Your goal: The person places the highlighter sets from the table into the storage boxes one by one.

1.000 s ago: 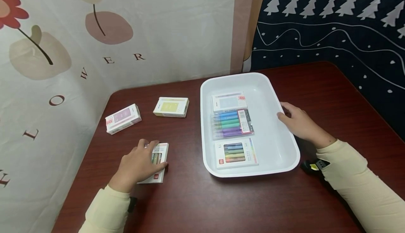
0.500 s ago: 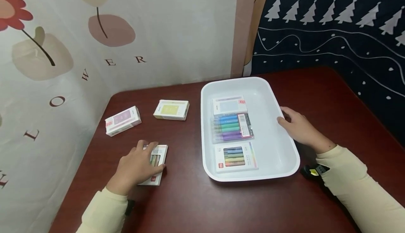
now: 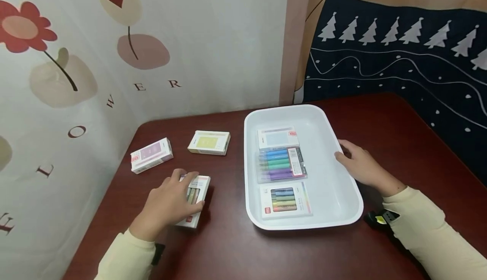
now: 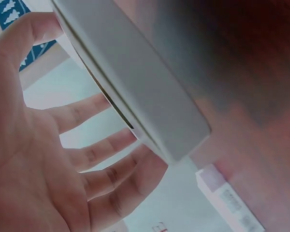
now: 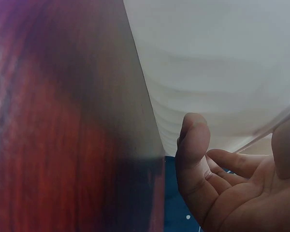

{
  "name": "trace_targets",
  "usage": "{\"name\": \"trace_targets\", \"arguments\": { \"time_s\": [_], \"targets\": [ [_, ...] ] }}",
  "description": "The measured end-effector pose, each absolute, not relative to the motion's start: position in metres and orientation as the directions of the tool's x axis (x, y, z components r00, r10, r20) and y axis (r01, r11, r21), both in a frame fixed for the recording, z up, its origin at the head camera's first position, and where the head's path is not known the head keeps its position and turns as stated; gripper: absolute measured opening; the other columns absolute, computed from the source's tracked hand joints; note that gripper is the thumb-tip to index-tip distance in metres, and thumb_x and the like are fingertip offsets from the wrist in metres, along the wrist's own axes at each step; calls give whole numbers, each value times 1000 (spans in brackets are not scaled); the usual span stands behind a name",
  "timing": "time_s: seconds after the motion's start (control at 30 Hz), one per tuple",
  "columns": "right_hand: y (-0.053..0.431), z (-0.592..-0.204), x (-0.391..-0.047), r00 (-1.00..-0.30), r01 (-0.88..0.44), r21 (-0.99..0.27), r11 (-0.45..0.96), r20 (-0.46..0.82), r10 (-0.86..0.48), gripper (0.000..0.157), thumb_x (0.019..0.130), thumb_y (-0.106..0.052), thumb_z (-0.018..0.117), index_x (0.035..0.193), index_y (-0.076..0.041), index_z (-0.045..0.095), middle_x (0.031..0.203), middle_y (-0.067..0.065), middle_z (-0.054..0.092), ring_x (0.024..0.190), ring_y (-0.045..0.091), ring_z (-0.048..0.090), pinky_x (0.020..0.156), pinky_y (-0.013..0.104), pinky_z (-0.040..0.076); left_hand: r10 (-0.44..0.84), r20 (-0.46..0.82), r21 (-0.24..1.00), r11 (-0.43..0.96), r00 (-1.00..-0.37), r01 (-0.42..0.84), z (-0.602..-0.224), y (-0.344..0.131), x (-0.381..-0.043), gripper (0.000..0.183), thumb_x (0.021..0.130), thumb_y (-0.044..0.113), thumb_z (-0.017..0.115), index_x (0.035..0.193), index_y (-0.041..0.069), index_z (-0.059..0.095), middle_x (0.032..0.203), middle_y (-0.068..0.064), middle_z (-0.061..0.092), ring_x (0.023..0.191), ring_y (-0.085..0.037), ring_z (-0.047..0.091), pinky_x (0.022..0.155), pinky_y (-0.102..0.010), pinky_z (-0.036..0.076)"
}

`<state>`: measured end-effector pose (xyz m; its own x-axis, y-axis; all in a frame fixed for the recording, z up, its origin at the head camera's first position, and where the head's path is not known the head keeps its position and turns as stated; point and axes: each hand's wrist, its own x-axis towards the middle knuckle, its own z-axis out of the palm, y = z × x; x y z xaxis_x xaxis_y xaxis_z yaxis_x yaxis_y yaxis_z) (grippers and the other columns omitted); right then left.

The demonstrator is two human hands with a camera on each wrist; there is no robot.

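Note:
My left hand (image 3: 167, 204) holds a white windowed box (image 3: 203, 182) of coloured sticks, thumb on one long edge and fingers on the other. Seen by the left wrist camera, the box (image 4: 135, 72) is tilted, with table showing beyond it. The palm covers part of the window in the head view. My right hand (image 3: 363, 166) grips the right rim of a white tray (image 3: 335, 199), thumb on top and fingers below on the outside. In the tray lie a white box with a pale blue panel (image 3: 277, 138), a clear pack of coloured pens (image 3: 277, 165) and a similar windowed box (image 3: 283, 199).
On the dark red table (image 3: 236, 254) behind my left hand stand a box with a purple panel (image 3: 151, 155) and one with a yellow-green panel (image 3: 209, 142). A flower-print cloth (image 3: 213, 39) borders the back and left; a dark tree-print cloth (image 3: 380, 64) hangs back right.
The left hand's windowed box has shifted slightly right and tilted. The head view has tipped upward, so the table sits lower in it. The right hand keeps its grip on the tray rim.

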<state>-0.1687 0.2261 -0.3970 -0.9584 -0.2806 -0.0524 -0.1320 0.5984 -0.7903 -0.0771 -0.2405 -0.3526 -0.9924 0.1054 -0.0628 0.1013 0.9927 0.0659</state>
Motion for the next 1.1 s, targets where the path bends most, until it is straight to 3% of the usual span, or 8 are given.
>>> {"name": "trace_targets", "arguments": {
  "time_s": [0.3,1.1],
  "targets": [
    [230,-403,-160,-961,-118,-785,608,-65,-270,53,107,-24,43,152,2,32,125,35,58,88,30,72,62,39,60,197,-6,66,978,-980,196,-346,-218,-77,75,73,46,75,141,22,54,135,-13,52,102,-30,60,54,-42,48],
    [223,-396,-170,-957,-143,-786,601,-45,-287,53,107,-22,42,152,3,31,126,36,57,90,34,72,63,41,60,305,45,53,950,-951,307,-320,-177,-89,77,70,44,73,142,29,52,144,-6,48,105,-26,55,51,-34,41]
  ]
}}
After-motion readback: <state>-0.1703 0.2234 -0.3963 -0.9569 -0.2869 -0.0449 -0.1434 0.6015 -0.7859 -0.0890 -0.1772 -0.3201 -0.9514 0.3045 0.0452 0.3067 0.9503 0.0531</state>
